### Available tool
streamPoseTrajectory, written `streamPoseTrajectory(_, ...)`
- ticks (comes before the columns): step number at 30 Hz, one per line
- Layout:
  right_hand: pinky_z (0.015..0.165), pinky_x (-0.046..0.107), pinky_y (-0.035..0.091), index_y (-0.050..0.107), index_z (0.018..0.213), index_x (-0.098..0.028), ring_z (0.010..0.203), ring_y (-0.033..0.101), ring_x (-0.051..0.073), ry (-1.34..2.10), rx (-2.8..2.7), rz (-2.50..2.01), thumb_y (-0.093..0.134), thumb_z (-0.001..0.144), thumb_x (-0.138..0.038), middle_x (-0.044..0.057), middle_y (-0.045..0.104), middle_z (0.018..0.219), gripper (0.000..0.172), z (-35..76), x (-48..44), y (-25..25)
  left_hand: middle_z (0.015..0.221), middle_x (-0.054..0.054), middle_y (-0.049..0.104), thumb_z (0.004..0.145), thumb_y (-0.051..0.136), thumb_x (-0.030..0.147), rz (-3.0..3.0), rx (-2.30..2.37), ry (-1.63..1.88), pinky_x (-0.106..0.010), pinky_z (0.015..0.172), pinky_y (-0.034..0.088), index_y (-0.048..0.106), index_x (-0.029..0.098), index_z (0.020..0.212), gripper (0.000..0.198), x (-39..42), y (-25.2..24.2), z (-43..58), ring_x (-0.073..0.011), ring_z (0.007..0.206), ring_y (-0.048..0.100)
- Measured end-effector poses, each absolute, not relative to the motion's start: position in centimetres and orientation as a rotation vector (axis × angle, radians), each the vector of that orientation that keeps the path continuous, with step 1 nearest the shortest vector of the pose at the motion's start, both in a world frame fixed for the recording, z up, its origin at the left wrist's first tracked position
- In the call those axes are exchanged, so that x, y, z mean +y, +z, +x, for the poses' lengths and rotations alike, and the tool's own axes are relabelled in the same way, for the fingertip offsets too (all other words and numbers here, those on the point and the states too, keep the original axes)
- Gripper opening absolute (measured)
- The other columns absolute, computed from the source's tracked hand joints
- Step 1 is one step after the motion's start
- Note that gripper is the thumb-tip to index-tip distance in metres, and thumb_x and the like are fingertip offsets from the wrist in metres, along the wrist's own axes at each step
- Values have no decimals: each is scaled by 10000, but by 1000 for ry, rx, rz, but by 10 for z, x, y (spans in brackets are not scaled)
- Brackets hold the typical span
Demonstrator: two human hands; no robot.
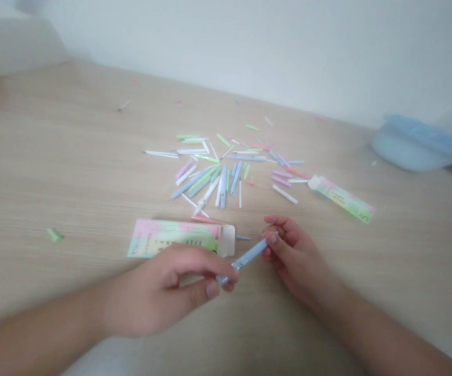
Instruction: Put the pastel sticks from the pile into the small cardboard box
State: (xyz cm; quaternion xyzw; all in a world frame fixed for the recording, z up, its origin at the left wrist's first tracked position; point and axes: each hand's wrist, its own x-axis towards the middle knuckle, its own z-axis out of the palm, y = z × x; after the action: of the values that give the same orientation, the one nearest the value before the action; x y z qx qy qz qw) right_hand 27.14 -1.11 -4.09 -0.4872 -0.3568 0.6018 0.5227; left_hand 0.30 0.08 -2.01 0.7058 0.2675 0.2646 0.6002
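A light blue pen (252, 254) is held slantwise over the front of the table, between both hands. My left hand (171, 292) pinches its lower, clear-looking end between thumb and fingers. At the upper end, the thumb and fingertips of my right hand (294, 253) close on the barrel. Whether the pen is one piece or two joined parts is hard to see through the blur. Behind my left hand lies a pastel cardboard box (178, 237) with its white flap open, partly covered by that hand. A thin blue piece (243, 238) lies beside the flap.
Pen barrels, caps and refills (220, 177) are scattered across the table middle. A second pastel box (343, 198) lies to the right, near a blue bag-like container (417, 143). One green piece (55, 234) lies at left. A white wall (249, 52) borders the table's back.
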Motion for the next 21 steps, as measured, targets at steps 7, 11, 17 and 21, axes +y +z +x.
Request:
streamPoseTrajectory(7, 551, 190, 532, 646, 1061, -269, 578, 615, 90, 1433, -865, -1186, 962, 716, -426, -74, 632, 750, 493, 277, -8, -37, 1067, -35, 810, 994, 615, 160, 1469, 616, 607, -280, 939, 621, 740, 227, 1078, 165, 3, -30, 6, -151, 1042, 768)
streamPoseTrajectory(11, 518, 180, 524, 678, 956, -261, 539, 585, 81, 1504, -876, -1120, 978, 680, -468, -58, 667, 743, 457, 282, -9, -30, 1080, -33, 800, 1020, 584, 181, 1619, 599, 604, -283, 912, 623, 724, 222, 1026, 147, 5, -33, 9, -159, 1040, 762)
streamPoseTrajectory(17, 556, 220, 583, 728, 874, -256, 582, 646, 104, 1492, -985, -1123, 884, 792, -549, -9, 748, 833, 342, 284, -12, -25, 1181, -51, 765, 1036, 595, 239, 2486, 588, 715, -292, 905, 601, 619, 268, 1347, 314, 1, -31, 1, -174, 1023, 746)
streamPoseTrajectory(21, 606, 228, 622, 742, 863, -253, 643, 694, 117, 1354, -954, -1172, 886, 797, -526, -9, 757, 828, 315, 287, -5, -26, 1337, -143, 704, 1001, 650, 407, 2876, 1019, 815, -480, 1057, 530, 587, 205, 1405, 457, 5, -29, 0, -321, 1242, 661)
